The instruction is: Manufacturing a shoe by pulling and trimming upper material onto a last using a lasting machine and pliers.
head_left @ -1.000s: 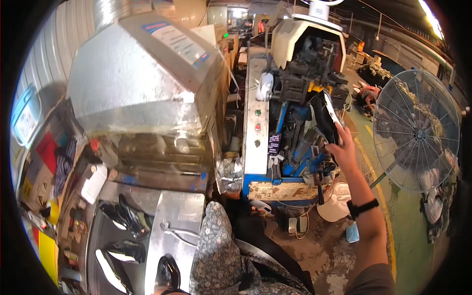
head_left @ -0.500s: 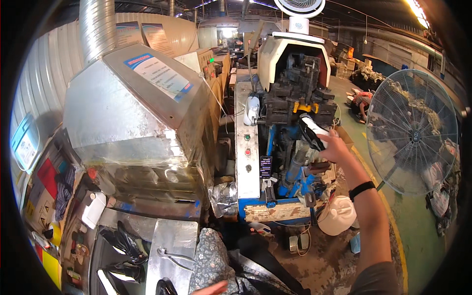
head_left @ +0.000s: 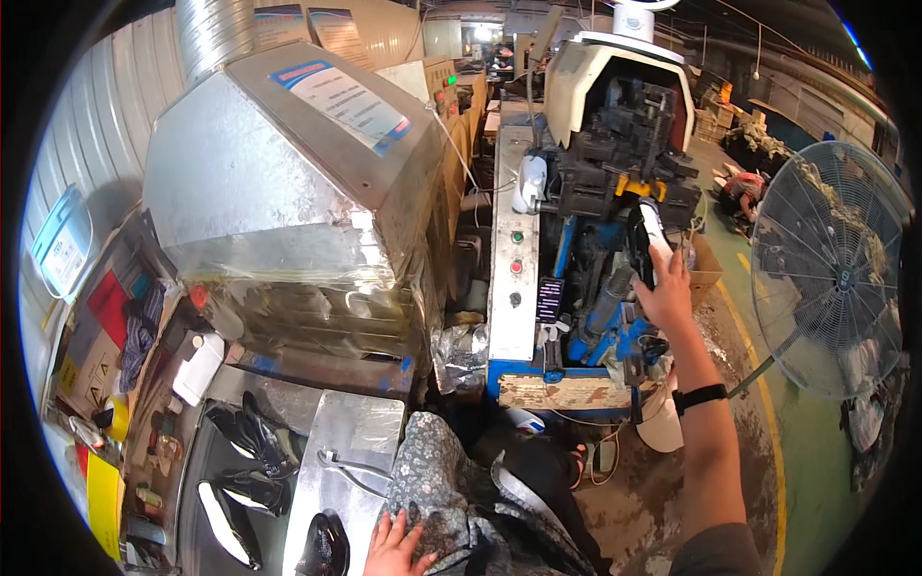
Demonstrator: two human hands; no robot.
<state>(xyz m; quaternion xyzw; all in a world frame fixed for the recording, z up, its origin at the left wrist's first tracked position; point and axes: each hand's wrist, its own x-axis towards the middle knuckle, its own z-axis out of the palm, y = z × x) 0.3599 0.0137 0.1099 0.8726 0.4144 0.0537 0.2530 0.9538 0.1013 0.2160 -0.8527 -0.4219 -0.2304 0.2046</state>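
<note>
Nearest me, I have the left hand [head_left: 394, 544] loose and holding nothing, fingers spread on the edge of a grey floral cloth [head_left: 423, 466] over the lap. Just beside it, a glossy black shoe [head_left: 327, 547] rests on a flat silver metal plate [head_left: 355, 422], with a grey forked metal tool [head_left: 353, 468] farther up. Left of the plate, several black shoes with white areas [head_left: 257, 492] lie on a dark grey surface.

Ahead on my right, the right hand [head_left: 667, 288], below a black wristband [head_left: 700, 398], touches the near end of a black shoe with a white face [head_left: 638, 235]. Its fingers look spread; I cannot tell whether they grip it. That shoe stands tilted at the blue-framed machine, just below a yellow metal part [head_left: 639, 185]. Left of it, I see a white control panel [head_left: 514, 307] with green and red buttons. Beyond the right forearm stands a round wire-mesh fan [head_left: 840, 278]; farther back, a person in red [head_left: 744, 190] bends low.
</note>
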